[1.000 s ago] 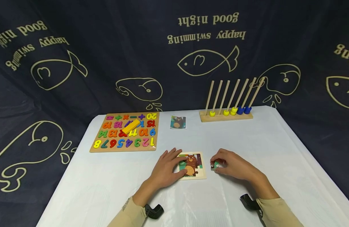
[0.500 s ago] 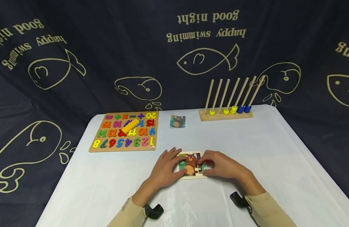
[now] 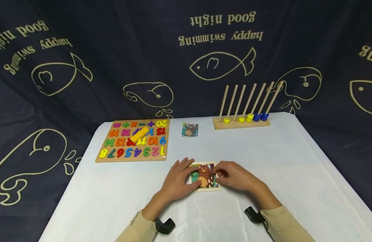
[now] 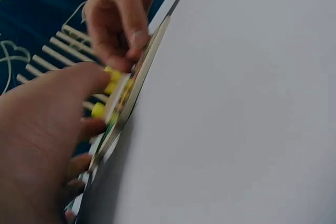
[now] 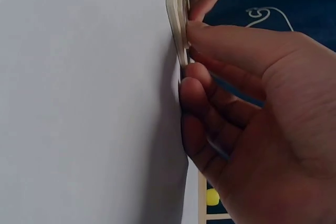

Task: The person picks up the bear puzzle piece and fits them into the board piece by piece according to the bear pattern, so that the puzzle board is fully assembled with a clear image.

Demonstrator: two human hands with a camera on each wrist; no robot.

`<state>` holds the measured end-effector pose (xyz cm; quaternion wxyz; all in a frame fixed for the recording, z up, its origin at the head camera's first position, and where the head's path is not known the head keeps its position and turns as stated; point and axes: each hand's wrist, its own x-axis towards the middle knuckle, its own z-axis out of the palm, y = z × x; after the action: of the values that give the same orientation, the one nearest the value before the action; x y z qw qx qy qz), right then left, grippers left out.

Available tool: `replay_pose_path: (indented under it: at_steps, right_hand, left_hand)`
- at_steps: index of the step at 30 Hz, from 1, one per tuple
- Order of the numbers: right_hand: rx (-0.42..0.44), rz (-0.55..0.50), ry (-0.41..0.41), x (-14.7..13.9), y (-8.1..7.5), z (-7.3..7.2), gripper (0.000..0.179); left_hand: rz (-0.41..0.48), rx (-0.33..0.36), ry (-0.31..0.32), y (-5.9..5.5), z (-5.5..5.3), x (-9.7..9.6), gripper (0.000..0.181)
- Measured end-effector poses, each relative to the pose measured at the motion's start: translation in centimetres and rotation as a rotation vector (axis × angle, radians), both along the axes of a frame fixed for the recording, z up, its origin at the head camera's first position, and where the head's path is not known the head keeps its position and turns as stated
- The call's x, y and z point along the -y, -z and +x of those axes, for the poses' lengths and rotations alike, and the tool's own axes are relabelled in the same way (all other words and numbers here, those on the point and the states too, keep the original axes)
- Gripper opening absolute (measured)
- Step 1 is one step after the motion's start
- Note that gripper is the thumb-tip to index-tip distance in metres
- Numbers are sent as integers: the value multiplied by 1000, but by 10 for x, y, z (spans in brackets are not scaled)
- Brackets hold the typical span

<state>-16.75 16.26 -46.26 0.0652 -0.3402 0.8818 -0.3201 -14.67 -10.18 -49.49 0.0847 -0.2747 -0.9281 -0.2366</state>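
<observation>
A small wooden jigsaw board [image 3: 204, 190] with a brown bear picture lies on the table in the head view. My left hand [image 3: 177, 179] rests on its left side, fingers spread across the far edge and thumb on the bear's belly. At the right side, my right hand [image 3: 237, 176] pinches a jigsaw piece [image 3: 212, 181] between thumb and index finger, over the board's right part. The right wrist view shows the thumb [image 5: 226, 43] against the piece at the board's edge; whether the piece lies fully flat I cannot tell. Fingers partly hide the picture.
A number puzzle board [image 3: 101, 159] stands back left with a yellow block [image 3: 139, 134] lying on it. Behind the jigsaw is a bear picture card [image 3: 190, 130]. A wooden peg rack [image 3: 241, 125] with yellow and blue beads stands back right, before a dark printed cloth [image 3: 143, 50].
My right hand has moved left with the jigsaw piece from beside the board onto its right part, and the piece now sits closer against the bear picture. The left hand has stayed in place.
</observation>
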Motion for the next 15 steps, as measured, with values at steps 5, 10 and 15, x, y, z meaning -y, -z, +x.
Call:
replay_pose_path:
  at_steps: [5,10,15]
  right_hand:
    - [-20,-3,-2,3,2,0,24]
    - [-22,-3,10,3,2,1,31]
    - [-7,13,26,4,1,2,37]
  left_hand:
    - [30,-5,-85,0,6,-13,52]
    - [34,-28,-182,3,8,-25,54]
    - [-12,-28,-225,4,8,-28,59]
